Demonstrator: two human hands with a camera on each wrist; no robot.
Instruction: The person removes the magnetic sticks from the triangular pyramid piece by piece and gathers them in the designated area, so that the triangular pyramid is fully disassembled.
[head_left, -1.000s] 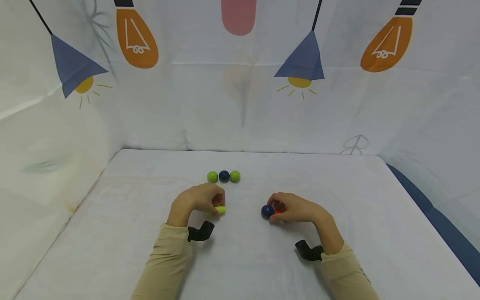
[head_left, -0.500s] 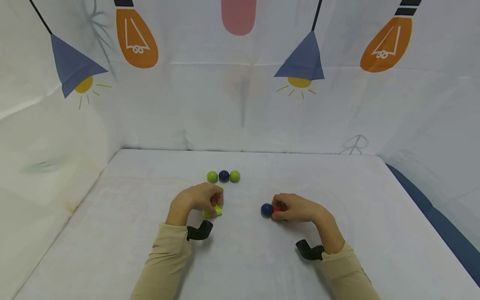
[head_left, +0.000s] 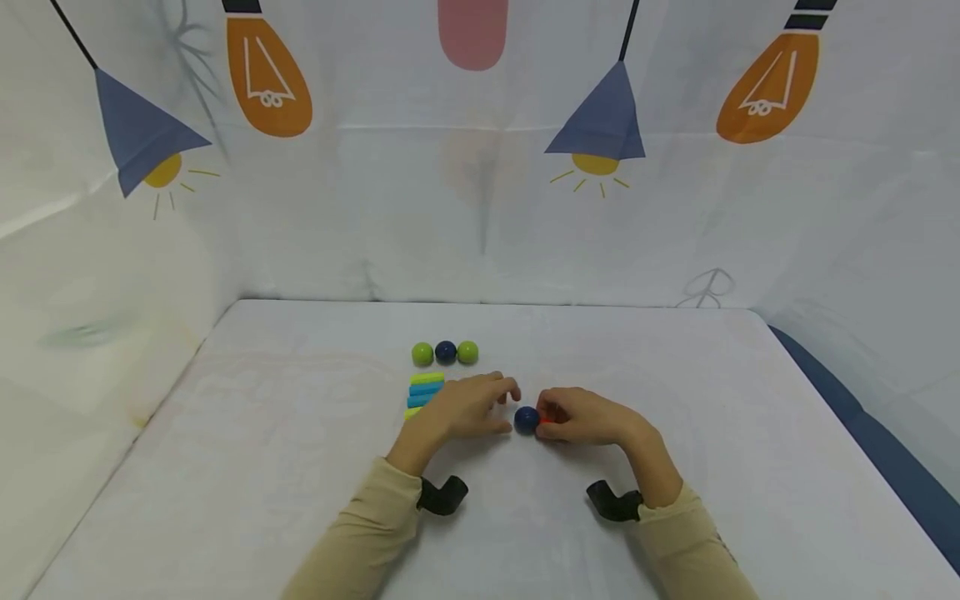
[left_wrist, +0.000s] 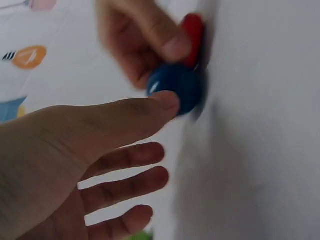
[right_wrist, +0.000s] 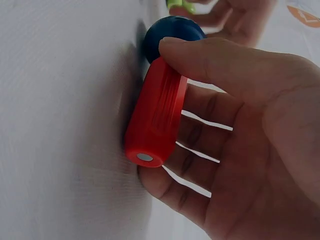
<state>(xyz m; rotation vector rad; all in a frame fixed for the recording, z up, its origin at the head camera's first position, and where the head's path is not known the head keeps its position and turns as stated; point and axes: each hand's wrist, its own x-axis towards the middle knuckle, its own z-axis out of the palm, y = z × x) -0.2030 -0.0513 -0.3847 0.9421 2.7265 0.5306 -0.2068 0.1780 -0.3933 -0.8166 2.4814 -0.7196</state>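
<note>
My right hand [head_left: 588, 417] pinches a red magnetic rod [right_wrist: 157, 112] between thumb and fingers, low over the table. A silvery disc shows in the rod's near end in the right wrist view. At its other end sits a dark blue ball [head_left: 527, 420]. Just left of that ball is my left hand [head_left: 468, 406], its fingers spread and facing the ball. In the left wrist view, the left thumb overlaps the blue ball [left_wrist: 175, 87], while the other fingers stand apart from it. Yellow and light blue rods [head_left: 426, 389] lie in a stack-like row behind the left hand, partly hidden by it.
Two green balls [head_left: 422, 354] with a dark blue ball [head_left: 446, 352] between them form a line farther back on the white table [head_left: 300, 500]. A white printed curtain [head_left: 375, 208] hangs behind it. Black curved pieces [head_left: 444, 495] stick out at both wrists.
My left hand has left the yellow rods and moved right, to beside the dark blue ball, uncovering the yellow and light blue rods. The right hand has stayed nearly still with the red rod.
</note>
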